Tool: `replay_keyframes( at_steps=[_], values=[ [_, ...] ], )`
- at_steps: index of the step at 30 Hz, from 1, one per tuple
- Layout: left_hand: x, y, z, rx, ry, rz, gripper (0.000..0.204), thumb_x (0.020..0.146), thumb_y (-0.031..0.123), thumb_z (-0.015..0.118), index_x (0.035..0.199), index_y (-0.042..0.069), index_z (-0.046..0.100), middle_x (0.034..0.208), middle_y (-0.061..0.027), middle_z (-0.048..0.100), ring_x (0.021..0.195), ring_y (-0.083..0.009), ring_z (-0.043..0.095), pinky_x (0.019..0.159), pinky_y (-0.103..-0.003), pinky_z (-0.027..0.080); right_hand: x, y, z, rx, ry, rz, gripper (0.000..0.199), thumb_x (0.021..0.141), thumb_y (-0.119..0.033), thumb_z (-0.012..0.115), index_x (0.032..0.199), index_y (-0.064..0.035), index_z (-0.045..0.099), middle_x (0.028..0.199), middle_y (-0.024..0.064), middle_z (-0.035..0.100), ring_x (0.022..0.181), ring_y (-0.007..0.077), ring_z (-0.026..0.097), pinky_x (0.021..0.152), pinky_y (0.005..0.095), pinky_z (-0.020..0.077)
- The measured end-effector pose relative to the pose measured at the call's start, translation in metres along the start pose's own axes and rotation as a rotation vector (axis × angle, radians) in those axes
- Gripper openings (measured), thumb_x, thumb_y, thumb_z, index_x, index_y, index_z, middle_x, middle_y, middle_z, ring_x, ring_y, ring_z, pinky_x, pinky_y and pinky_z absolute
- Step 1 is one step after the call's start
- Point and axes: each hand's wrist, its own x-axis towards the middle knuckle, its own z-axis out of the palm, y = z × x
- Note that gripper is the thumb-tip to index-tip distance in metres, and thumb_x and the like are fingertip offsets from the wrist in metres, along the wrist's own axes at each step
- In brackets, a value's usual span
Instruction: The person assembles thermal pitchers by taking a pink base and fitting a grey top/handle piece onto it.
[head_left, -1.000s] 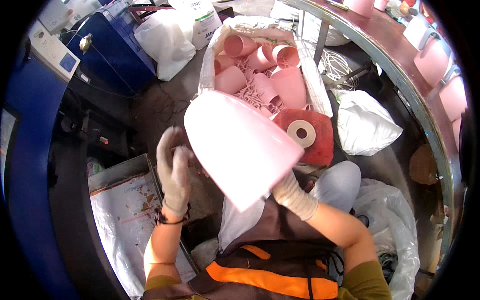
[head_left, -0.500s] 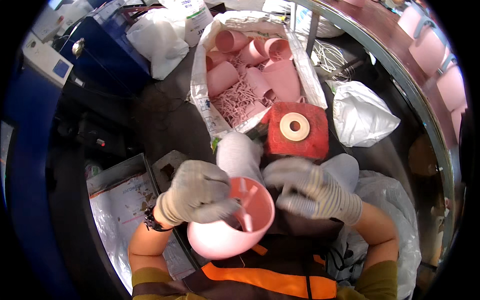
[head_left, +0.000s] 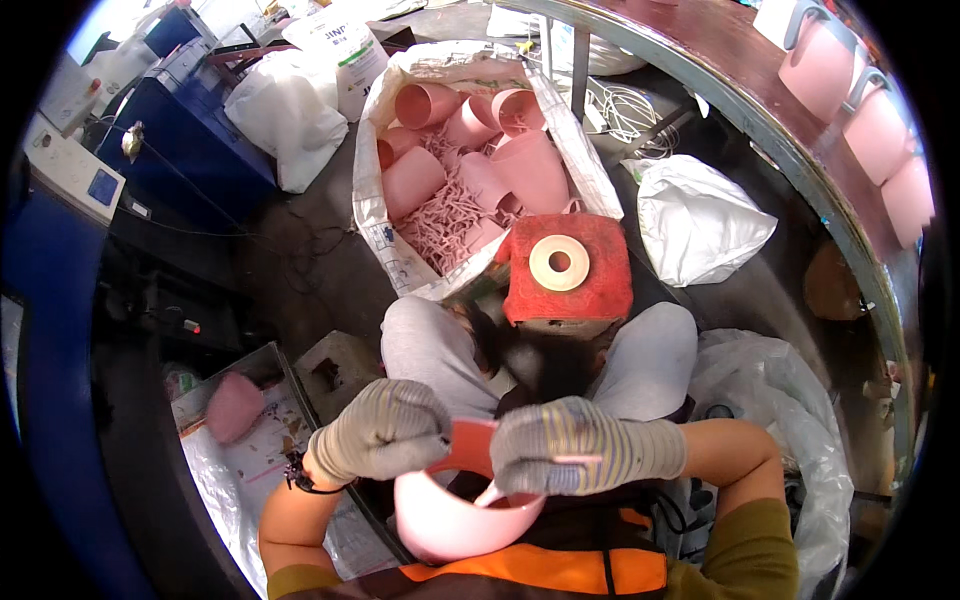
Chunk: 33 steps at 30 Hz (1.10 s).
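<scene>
A pink plastic container (head_left: 465, 525) rests against my lap, with its wide opening facing up and a dark gap showing inside. My left hand (head_left: 385, 432), in a grey knitted glove, is closed at the container's left rim. Across the rim on the other side, my gloved right hand (head_left: 565, 447) is closed too. A thin pale pink strip (head_left: 578, 460) shows along its fingers, and a pale narrow piece pokes out below them into the container. What the right hand grips is mostly hidden. To the left, a rounded pink piece (head_left: 236, 408) lies in a shallow box (head_left: 285, 395).
Beyond my knees stands a white woven sack (head_left: 375, 225) holding pink containers and curly pink trimmings. A red covered block (head_left: 610, 270) bears a tape roll (head_left: 540, 263). White bags (head_left: 695, 225) lie nearby. Pink handled vessels (head_left: 820, 75) line the bench (head_left: 720, 60) at right.
The right hand has moved left onto the container's rim. The container has tilted, and the rounded pink piece now shows in the box at left. The view has shifted, with my knees spread wider.
</scene>
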Motion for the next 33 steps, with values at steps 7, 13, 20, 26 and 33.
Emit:
replay_keyframes(
  at_steps=[7, 13, 20, 26, 33],
  values=[
    [0.023, 0.013, 0.026, 0.687, -0.108, 0.108, 0.014, 0.082, 0.028, 0.065, 0.088, 0.016, 0.069, 0.076, -0.0033, 0.061, 0.06, -0.0252, 0.061, 0.053, -0.035, 0.048, -0.034, 0.024, 0.015, 0.059, -0.16, 0.111, 0.034, 0.084, -0.012, 0.064, 0.118, -0.0097, 0.063, 0.103, 0.014, 0.062, 0.095, 0.0316, 0.062, 0.087, 0.0382, 0.0499],
    [0.014, -0.017, 0.047, 0.694, -0.052, 0.24, 0.014, 0.077, 0.034, 0.066, 0.074, 0.02, 0.064, 0.067, -0.0002, 0.054, 0.055, -0.0218, 0.054, 0.047, -0.036, 0.04, -0.033, 0.015, 0.002, 0.491, -0.378, 0.364, 0.03, 0.085, -0.012, 0.061, 0.115, -0.0064, 0.063, 0.106, 0.0133, 0.063, 0.102, 0.0302, 0.059, 0.088, 0.0382, 0.0461],
    [-0.069, -0.012, -0.031, 0.016, 0.864, -0.363, 0.043, 0.089, 0.031, 0.05, 0.057, 0.003, 0.051, 0.052, -0.0031, 0.046, 0.05, -0.0096, 0.044, 0.049, -0.026, 0.038, -0.077, -0.037, -0.097, 0.726, 1.026, 0.892, 0.04, 0.096, -0.032, 0.052, 0.126, -0.0058, 0.052, 0.111, 0.0072, 0.061, 0.089, 0.0115, 0.059, 0.072, 0.0277, 0.0468],
    [0.039, -0.058, 0.034, -0.355, -0.077, -0.279, 0.03, 0.091, 0.021, 0.054, 0.072, -0.002, 0.058, 0.099, -0.0143, 0.066, 0.094, -0.0198, 0.058, 0.082, -0.033, 0.045, 0.057, 0.117, -0.094, 0.336, 0.589, 0.932, 0.074, 0.087, -0.037, 0.067, 0.145, -0.0068, 0.031, 0.134, 0.0153, 0.048, 0.094, 0.0209, 0.064, 0.067, 0.0274, 0.0527],
    [0.05, -0.114, 0.083, -0.042, 0.168, -0.288, 0.029, 0.096, 0.029, 0.05, 0.091, 0.002, 0.06, 0.088, -0.0072, 0.061, 0.078, -0.0156, 0.055, 0.071, -0.031, 0.046, -0.149, -0.013, -0.149, 0.272, 0.716, 1.277, 0.054, 0.088, -0.042, 0.064, 0.123, -0.0018, 0.058, 0.108, 0.0086, 0.065, 0.091, 0.0155, 0.066, 0.074, 0.0269, 0.0514]
  ],
)
